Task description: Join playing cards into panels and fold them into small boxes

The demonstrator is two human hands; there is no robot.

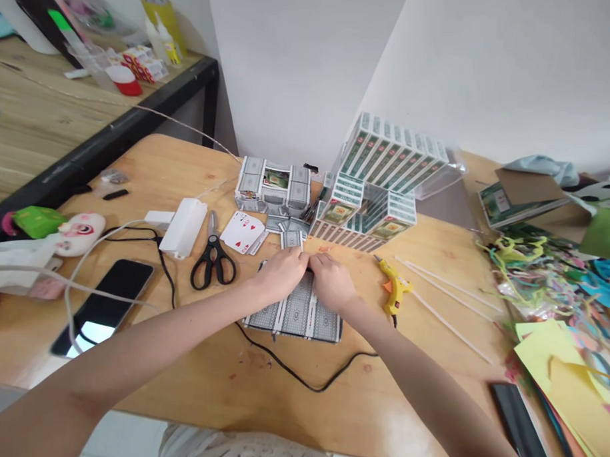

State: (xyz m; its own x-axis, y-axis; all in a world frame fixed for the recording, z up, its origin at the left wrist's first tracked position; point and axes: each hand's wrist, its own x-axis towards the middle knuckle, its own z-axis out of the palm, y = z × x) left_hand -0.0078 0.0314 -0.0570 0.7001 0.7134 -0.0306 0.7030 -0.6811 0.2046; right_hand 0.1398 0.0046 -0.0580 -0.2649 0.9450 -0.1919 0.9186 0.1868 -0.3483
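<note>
On the wooden table in front of me lies a flat panel of grey-backed playing cards (292,316). Over its far edge my left hand (282,276) and my right hand (332,281) meet, knuckles up and almost touching. Both have their fingers curled in; whatever they pinch is hidden beneath them. Just beyond my left fingers shows a loose card (291,239), face down. Farther back are a card-covered box shape (273,186) and a structure of stacked green-and-white card boxes (374,191). A face-up pile of cards (242,231) lies to the left.
Black scissors (214,255), a white box (183,227) and a phone (103,308) lie left. At right are a yellow glue gun (394,287), white glue sticks (451,327) and craft scraps (543,277). A black cord (314,389) loops in front of the panel.
</note>
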